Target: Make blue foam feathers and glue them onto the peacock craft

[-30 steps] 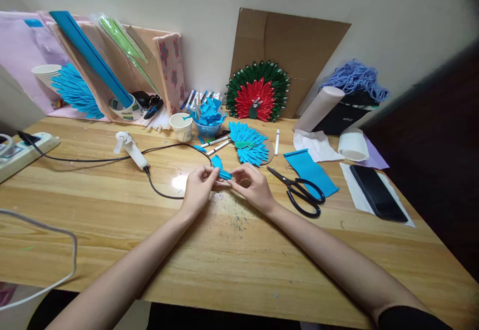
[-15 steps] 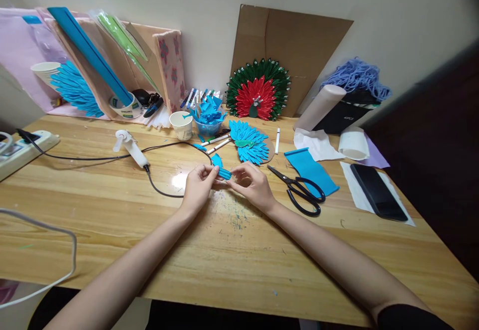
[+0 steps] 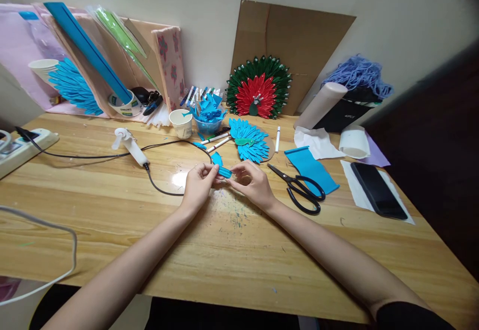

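Above the middle of the table, my left hand (image 3: 200, 183) pinches a folded strip of blue crepe-like paper (image 3: 224, 172) between thumb and fingers. At the strip's right end is my right hand (image 3: 252, 183), its thumb and fingertips curled closed around that end. Just behind the strip lies another small blue piece (image 3: 216, 159). A pair of black-handled scissors (image 3: 297, 188) rests to the right of my right hand, overlapping a larger sheet of blue paper (image 3: 310, 168). Beyond my hands is a cardboard disc (image 3: 270, 148) covered with blue paper feathers (image 3: 249, 133) and a green bird shape.
A white glue gun (image 3: 130, 148) with a black cord lies left. A tub of blue scraps (image 3: 209, 115), a paper cup (image 3: 181, 124) and markers (image 3: 218, 144) are behind. A red and green feathered fan (image 3: 258, 90) leans on cardboard (image 3: 288, 36). A phone (image 3: 377, 190) is at right.
The camera view has shifted very slightly. Both hands stay at the folded blue strip, almost unmoved.
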Demonstrator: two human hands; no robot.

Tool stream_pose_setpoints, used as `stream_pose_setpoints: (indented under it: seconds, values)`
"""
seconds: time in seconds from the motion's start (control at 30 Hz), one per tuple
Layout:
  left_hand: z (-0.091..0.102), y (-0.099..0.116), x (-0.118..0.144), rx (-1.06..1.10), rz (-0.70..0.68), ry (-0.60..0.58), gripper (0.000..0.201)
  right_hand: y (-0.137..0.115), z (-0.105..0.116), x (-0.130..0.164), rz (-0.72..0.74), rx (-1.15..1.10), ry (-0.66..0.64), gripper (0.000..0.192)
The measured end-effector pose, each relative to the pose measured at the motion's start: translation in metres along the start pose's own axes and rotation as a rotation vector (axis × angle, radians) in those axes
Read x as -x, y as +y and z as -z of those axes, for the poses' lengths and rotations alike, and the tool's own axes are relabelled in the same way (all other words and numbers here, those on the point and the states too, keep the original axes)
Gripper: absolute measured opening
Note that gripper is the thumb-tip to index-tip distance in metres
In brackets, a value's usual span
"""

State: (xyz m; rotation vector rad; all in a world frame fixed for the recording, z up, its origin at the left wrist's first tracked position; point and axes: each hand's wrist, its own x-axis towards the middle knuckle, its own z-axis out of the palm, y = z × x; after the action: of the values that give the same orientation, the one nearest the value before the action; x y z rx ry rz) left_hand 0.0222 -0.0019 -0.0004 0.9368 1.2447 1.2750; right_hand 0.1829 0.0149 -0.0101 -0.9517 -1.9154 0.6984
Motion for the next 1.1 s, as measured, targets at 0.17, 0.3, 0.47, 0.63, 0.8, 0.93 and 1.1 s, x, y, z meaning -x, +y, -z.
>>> stream_pose_setpoints:
  seconds: [0.17, 0.3, 0.47, 0.63, 0.8, 0.93, 1.1]
  values:
    - [-0.0004, 0.0001, -0.0001, -0.010, 0.001, 0.003, 0.033, 0.0001, -0.0004, 0.0005, 0.000, 0.012, 0.008, 0.016]
    - [-0.0002, -0.0013, -0.0008, -0.016, -0.010, 0.004, 0.033, 0.0008, -0.0006, 0.0008, 0.011, 0.017, 0.010, 0.012]
    - [-0.0001, -0.0014, -0.0006, -0.019, -0.017, 0.008, 0.035, 0.0012, -0.0003, 0.0011, 0.032, 0.028, 0.009, 0.010]
    - [0.0001, -0.0017, 0.0000, -0.019, -0.014, 0.003, 0.033, 0.0001, 0.0004, 0.0007, 0.034, 0.023, 0.010, 0.006]
    - [0.0001, -0.0018, 0.0000, -0.024, 0.000, 0.007, 0.035, 0.0003, 0.0008, 0.0008, 0.016, 0.019, 0.004, 0.005]
    - [-0.0003, -0.0009, 0.0003, -0.039, -0.006, 0.006, 0.034, 0.0012, 0.0004, 0.0011, 0.013, 0.014, 0.005, 0.004]
    - [-0.0006, 0.0001, 0.0003, -0.039, -0.016, 0.006, 0.033, 0.0004, -0.0002, 0.0005, -0.012, -0.002, 0.027, 0.009]
